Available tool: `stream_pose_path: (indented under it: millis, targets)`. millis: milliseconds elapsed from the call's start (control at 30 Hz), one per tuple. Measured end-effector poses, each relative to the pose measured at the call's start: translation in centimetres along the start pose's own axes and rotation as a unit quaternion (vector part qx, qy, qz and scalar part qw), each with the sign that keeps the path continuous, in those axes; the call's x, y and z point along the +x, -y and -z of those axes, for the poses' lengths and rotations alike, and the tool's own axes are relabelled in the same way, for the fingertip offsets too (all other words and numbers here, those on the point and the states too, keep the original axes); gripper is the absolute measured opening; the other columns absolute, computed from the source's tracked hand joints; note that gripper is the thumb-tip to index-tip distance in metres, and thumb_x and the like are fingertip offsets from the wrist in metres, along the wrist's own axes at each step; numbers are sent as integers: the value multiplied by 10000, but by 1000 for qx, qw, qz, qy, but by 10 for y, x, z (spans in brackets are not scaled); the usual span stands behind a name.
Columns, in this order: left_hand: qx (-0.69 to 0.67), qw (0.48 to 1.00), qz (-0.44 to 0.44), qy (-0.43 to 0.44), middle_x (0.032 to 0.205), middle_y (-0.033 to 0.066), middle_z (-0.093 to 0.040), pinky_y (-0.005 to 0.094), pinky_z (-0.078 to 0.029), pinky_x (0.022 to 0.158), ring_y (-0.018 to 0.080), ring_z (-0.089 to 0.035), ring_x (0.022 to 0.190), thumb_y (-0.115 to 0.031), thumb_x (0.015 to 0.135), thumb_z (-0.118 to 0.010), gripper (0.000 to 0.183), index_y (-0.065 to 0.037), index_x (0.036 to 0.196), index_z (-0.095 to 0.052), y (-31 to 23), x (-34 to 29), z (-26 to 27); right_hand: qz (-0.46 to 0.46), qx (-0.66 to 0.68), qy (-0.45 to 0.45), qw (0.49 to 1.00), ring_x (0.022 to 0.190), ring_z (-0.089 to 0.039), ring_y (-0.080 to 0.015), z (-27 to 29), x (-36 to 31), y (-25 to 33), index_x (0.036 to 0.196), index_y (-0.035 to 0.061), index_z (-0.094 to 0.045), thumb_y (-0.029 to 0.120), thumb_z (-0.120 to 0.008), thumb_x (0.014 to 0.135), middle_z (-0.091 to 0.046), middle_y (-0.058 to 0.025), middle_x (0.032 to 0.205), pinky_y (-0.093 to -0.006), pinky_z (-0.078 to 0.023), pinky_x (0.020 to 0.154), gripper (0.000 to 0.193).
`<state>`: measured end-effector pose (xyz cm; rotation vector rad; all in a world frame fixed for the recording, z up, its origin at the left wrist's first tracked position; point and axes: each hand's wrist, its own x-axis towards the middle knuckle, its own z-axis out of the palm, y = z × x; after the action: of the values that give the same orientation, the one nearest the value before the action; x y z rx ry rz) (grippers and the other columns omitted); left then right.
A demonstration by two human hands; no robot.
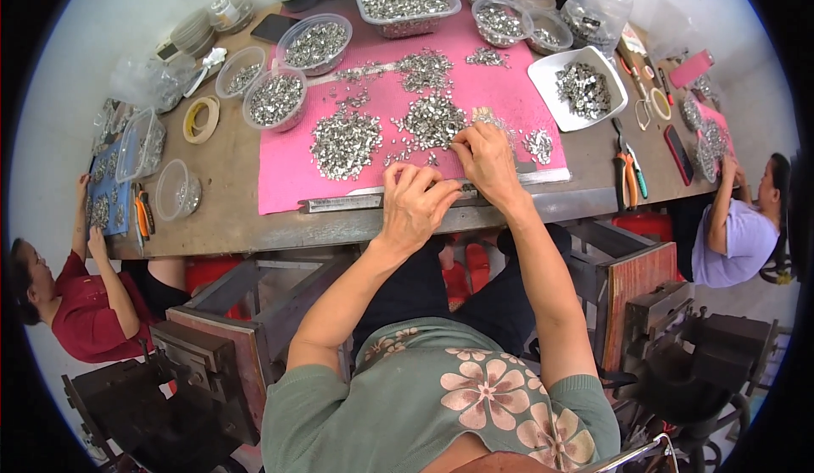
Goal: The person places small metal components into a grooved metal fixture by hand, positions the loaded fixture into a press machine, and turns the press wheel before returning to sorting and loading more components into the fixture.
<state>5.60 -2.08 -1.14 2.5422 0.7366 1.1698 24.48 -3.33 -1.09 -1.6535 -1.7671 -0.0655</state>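
Left grip curled on metal bar at table edge.

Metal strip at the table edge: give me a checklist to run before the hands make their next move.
1. Metal strip lies flat along the pink mat: ok.
2. Left hand rests on the strip: ok.
3. Right hand reaches the loose metal pieces: ok.
4. A piece pinched in the right fingers: cannot tell.
5. Pieces within reach on the mat: ok.
6. Orange pliers apart from both hands: ok.
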Motion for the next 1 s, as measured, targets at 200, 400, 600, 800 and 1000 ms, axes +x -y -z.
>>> stream_pose_path:
  millis: [200,400,600,800,1000]
  targets:
    - [11,1000,8,-2,879,-4,-635,424,-378,937,206,-599,883,-258,799,-827,198,-153,956,-771,-2,0,-2,-6,12,1,1000,871,-623,-296,1,1,1,906,52,-679,81,-746,846,-627,-94,874,-425,-438,792,95]
    - [-6,1000,19,24,890,18,-640,426,-381,933,228,-607,881,-266,812,-820,215,-130,969,-760,-3,4,4,-15,27,29,999,881,-634,-314,2,4,-4,901,43,-670,79,-721,865,-637,-110,903,-431,-440,798,71]
    - [-8,1000,16,20,898,31,-654,415,-399,917,236,-610,877,-214,818,-812,196,-104,971,-757,-2,3,4,-5,31,29,999,866,-629,-326,3,4,-3,916,36,-662,79,-702,880,-632,-117,901,-430,-443,792,69]
    - [-33,999,24,-2,879,32,-657,409,-419,892,232,-611,859,-179,822,-809,174,-97,968,-762,1,0,11,1,58,18,998,838,-615,-330,16,-3,3,907,29,-655,70,-697,889,-618,-114,880,-427,-441,782,61]
    - [-2,999,37,-16,876,15,-637,444,-380,962,215,-602,851,-218,827,-814,155,-123,941,-769,-4,-2,4,-26,109,74,991,814,-609,-301,51,-35,24,896,14,-658,12,-704,868,-626,-107,872,-403,-470,758,54]
